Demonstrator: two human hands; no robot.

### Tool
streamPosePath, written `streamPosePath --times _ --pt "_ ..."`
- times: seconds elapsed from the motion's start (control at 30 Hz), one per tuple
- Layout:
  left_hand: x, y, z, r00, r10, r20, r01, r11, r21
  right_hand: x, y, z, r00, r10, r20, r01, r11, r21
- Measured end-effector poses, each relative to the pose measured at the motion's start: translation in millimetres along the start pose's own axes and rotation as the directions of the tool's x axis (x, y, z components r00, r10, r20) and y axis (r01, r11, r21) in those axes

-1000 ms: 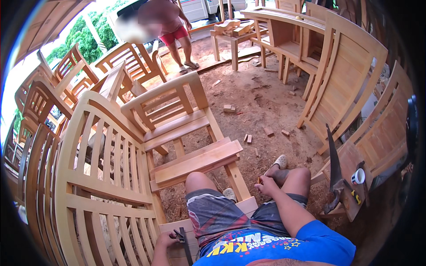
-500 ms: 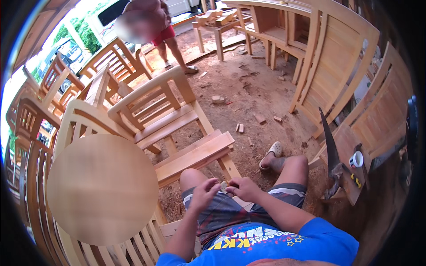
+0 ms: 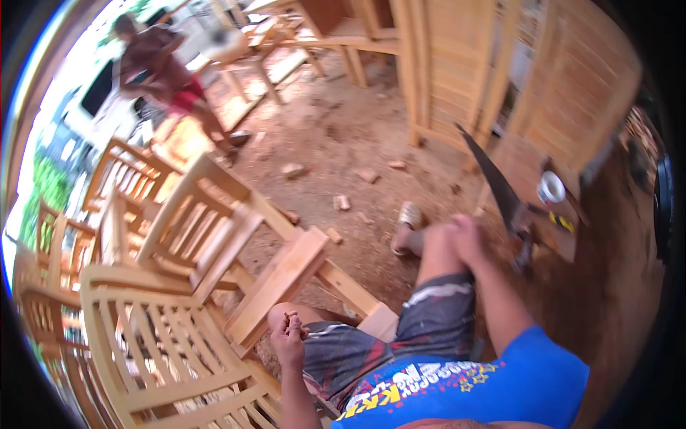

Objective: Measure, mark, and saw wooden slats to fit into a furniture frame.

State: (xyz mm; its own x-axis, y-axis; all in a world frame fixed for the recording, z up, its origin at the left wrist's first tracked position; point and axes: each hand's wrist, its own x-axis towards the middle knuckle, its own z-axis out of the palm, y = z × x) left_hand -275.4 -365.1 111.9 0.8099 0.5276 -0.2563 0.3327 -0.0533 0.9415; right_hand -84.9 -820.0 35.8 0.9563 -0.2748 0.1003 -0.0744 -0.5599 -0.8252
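Note:
My left hand (image 3: pixel 289 334) is raised over my left thigh, its fingers curled together around something too small and blurred to make out. My right hand (image 3: pixel 466 242) is at my right knee, its fingers smeared by motion. A thick wooden plank (image 3: pixel 280 282) lies just beyond my left hand, across the pale frame of an unfinished slatted wooden chair (image 3: pixel 189 222). A handsaw (image 3: pixel 489 179) with a dark blade stands to the right of my right hand. Beside it, a roll of tape (image 3: pixel 551 187) and a yellow-handled tool (image 3: pixel 562 222) rest on a wooden board (image 3: pixel 525 171).
A slatted wooden bench (image 3: pixel 161 343) fills the near left, with more chair frames (image 3: pixel 121 179) behind. Wood offcuts (image 3: pixel 341 202) litter the dirt floor. Tall wooden panels (image 3: pixel 454 71) lean at the right. A person in red shorts (image 3: pixel 161 68) stands at the far left.
My hands have moved apart: the right went to my right knee, the left rose over my left thigh. The view has turned right, and the person beyond stands more upright.

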Motion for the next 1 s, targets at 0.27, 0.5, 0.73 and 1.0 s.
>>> streamPosePath --times 0.27,0.5,0.73,1.0 --pt "-36 -64 -149 0.917 -0.008 -0.398 0.104 0.97 0.22 2 145 -132 0.873 0.214 -0.438 -0.459 0.662 -0.592" --pt "-96 -132 -136 0.901 -0.308 -0.305 0.433 0.667 0.606 -1 155 -134 0.797 0.335 -0.502 -0.592 0.592 -0.546" --pt "-171 -212 -108 0.951 -0.276 -0.137 0.275 0.555 0.785 -17 223 -143 0.717 0.426 -0.552 -0.657 0.679 -0.328" --pt "-199 -199 -89 0.936 -0.231 -0.265 0.351 0.602 0.717 -15 223 -135 0.682 0.711 -0.169 -0.544 0.648 0.533"
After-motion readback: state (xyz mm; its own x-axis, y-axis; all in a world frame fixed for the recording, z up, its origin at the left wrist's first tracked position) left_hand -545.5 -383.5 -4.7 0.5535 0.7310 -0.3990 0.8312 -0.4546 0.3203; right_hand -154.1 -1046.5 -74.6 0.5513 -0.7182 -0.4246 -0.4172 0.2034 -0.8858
